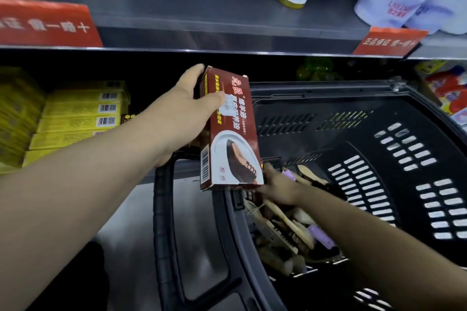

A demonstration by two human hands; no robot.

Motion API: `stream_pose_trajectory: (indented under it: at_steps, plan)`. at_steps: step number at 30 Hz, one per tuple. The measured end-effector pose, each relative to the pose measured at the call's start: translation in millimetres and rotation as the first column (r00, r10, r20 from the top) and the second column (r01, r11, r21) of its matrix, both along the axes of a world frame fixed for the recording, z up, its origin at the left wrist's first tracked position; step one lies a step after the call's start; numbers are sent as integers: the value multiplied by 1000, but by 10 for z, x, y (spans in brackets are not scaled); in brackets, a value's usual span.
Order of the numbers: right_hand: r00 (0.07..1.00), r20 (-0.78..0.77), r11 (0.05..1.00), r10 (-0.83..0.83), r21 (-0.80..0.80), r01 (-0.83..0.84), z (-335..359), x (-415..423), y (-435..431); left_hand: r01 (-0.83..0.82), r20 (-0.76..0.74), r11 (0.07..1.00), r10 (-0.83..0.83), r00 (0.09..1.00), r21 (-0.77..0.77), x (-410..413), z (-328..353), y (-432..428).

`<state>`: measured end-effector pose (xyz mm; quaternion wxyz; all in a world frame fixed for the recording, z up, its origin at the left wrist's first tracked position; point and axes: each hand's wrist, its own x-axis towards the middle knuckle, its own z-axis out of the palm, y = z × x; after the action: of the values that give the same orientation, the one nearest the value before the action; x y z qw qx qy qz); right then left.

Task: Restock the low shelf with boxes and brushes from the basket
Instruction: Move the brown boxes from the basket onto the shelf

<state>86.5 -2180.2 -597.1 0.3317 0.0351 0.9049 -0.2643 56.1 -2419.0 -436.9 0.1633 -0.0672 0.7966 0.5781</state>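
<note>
Box [228, 131] is being grasped by left grip [187, 113] for shelving next; right grip [278, 185], state unclear, is being held among brushes [286, 223].

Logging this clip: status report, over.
Left hand grips brown box over basket edge. Right hand down among brushes, grip unclear. Nothing seen blocking the box.

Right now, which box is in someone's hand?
The dark red box, gripped by the left hand above the basket. The yellow boxes lie stacked to its left, untouched.
</note>
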Motion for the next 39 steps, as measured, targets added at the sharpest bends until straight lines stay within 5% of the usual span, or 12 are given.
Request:
stream_pose_trajectory:
  at_steps: [5, 11, 13, 22, 28, 33, 39]
  plan:
    - [929, -151, 856, -338, -460, 236, 1241, -35, 35, -104, 173, 977, 72, 982, 187, 107, 53, 31]
    - [787, 143, 485, -600, -717, 500, 2038, 282, -420, -213, 266, 905, 117, 957, 369, 330, 159, -54]
    - [796, 205, 441, -570, -741, 507, 2152, 338, -652, -242, 277, 881, 134, 952, 407, 433, 173, -109]
    - [857, 203, 486, -473, -751, 446, 2186, 334, -1655, -426, 296, 811, 325, 898, 402, 696, 241, -687]
    - [854, 283, 482, -437, -728, 488, 1989, 186, -2109, -330, 353, 831, 175, 919, 447, 657, 218, -1052]
    - [894, 361, 646, -266, -621, 443, 1829, 23, -2298, -393, 396, 825, 229, 889, 405, 561, -4, -1291]
    - [913, 370, 774, -169, -524, 356, 1596, -274, -2577, -616, 496, 737, 440, 749, 278, 437, -319, -1636]
